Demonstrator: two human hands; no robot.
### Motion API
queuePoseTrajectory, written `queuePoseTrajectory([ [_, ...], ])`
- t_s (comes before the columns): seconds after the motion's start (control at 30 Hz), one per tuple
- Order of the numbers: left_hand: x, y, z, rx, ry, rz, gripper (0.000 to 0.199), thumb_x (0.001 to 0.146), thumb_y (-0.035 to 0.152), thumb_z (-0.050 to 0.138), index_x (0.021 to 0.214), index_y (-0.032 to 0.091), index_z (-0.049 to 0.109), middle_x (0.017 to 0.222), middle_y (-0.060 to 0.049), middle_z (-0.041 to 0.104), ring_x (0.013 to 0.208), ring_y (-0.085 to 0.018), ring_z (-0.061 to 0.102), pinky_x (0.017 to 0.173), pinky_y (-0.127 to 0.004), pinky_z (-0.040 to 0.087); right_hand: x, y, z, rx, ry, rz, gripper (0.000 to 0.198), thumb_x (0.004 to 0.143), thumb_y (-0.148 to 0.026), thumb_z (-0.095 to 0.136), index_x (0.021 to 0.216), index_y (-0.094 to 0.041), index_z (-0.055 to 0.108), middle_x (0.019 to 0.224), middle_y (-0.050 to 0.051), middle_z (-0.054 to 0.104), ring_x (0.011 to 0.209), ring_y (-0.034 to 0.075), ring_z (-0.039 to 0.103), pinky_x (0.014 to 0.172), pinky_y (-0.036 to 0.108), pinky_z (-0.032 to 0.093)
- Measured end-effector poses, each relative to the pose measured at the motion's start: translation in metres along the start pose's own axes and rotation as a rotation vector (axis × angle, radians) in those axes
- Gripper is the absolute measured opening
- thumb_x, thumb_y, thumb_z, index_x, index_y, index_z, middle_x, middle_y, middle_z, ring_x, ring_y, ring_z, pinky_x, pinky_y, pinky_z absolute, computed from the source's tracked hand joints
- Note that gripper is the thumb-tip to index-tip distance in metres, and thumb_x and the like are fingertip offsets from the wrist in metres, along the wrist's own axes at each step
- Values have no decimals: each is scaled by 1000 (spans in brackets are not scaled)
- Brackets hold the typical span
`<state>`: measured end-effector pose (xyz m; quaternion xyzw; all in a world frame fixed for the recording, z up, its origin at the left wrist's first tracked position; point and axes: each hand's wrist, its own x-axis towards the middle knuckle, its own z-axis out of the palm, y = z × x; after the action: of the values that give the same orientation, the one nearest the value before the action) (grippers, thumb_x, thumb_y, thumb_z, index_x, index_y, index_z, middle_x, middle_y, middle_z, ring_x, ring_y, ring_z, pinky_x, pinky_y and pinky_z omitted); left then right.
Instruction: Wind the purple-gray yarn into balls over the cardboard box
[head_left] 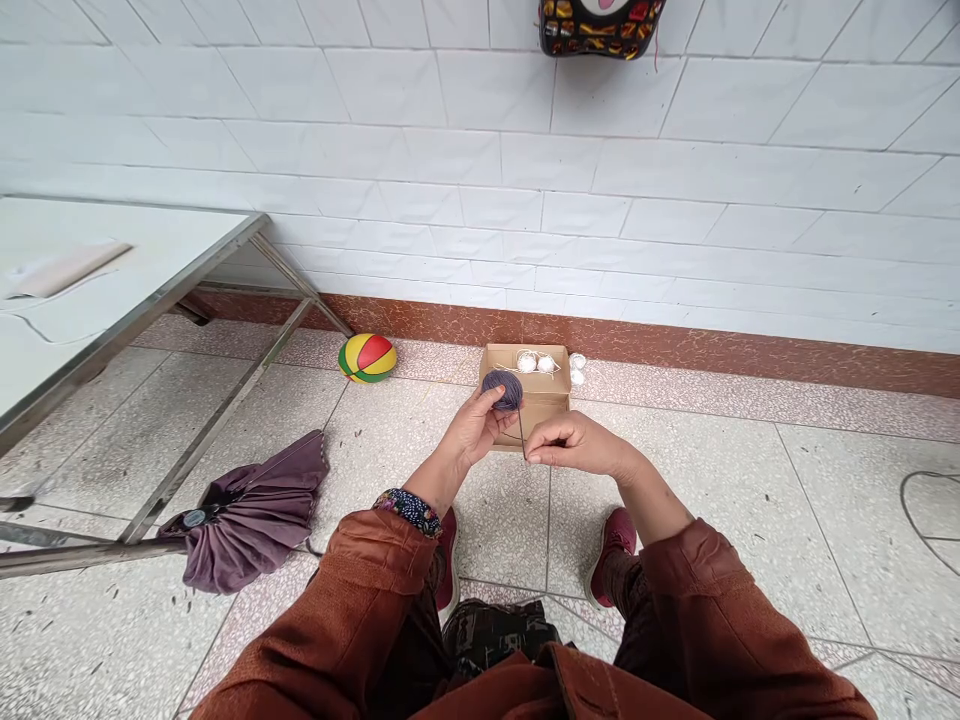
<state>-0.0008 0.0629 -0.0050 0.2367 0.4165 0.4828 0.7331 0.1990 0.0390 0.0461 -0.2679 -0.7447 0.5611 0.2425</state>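
In my left hand (474, 428) is a ball of dark purple-grey yarn (502, 391), held between thumb and fingers. A strand of the yarn (522, 432) runs down from the ball to my right hand (574, 443), whose thumb and forefinger pinch it. Beneath and beyond my hands a cardboard box (556, 402) stands on the floor by the wall. Two small white balls of yarn (536, 363) lie in its far part. More white balls (577, 368) sit against its right side. My left hand and the purple-grey ball cover part of the box.
A red, yellow and green ball (367, 358) rests near the wall. To the left are a metal-framed table (217, 235) and a purple folded umbrella (259, 515) on the floor. A dark cable loop (906, 500) lies far right. A patterned bag (600, 35) is at the top.
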Motion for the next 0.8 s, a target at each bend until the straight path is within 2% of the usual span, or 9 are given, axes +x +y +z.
queuePoseTrajectory([
  [0.13,-1,-2,-1,122,-41,42,46,75,33,80,116,22,61,104,-5,69,91,-18,68,73,-28,53,-2,-1,-1,40,87,-27,27,89,-46,69,84,-20,76,75,1,70,63,12,58,60,24,47],
  [0.27,-4,-6,-1,347,-116,125,64,72,30,83,131,25,59,117,-6,66,101,-21,63,86,-34,52,-4,-2,-7,29,263,-40,26,88,-47,70,86,-22,76,76,1,70,64,13,59,60,26,47],
  [0.4,-10,-4,-2,541,-342,173,70,73,28,83,138,28,58,131,-8,62,115,-26,58,105,-44,42,-2,3,-14,-17,529,-26,23,89,-45,68,87,-23,75,77,2,69,66,15,58,63,28,47],
  [0.5,-16,-1,-1,608,-507,149,74,75,29,82,143,30,55,137,-9,59,123,-29,54,110,-49,36,2,10,-16,-86,663,-9,22,88,-42,66,83,-22,72,76,1,67,68,15,56,65,28,45],
  [0.6,-22,3,3,567,-570,135,82,74,30,83,149,33,48,142,-9,57,129,-31,51,112,-51,32,7,21,-14,-135,706,45,20,88,-41,65,82,-22,70,66,-2,58,61,14,49,59,27,40],
  [0.7,-26,5,7,444,-575,150,85,74,30,84,150,35,46,145,-8,55,131,-31,50,112,-49,33,10,31,-11,-132,706,93,20,87,-40,64,81,-22,67,59,-4,50,56,13,44,56,26,37],
  [0.8,-27,5,9,313,-545,139,79,73,26,84,145,33,53,139,-8,60,126,-29,54,110,-45,36,13,38,-7,-124,689,114,21,88,-40,62,81,-22,66,61,-4,52,56,14,47,58,27,39],
])
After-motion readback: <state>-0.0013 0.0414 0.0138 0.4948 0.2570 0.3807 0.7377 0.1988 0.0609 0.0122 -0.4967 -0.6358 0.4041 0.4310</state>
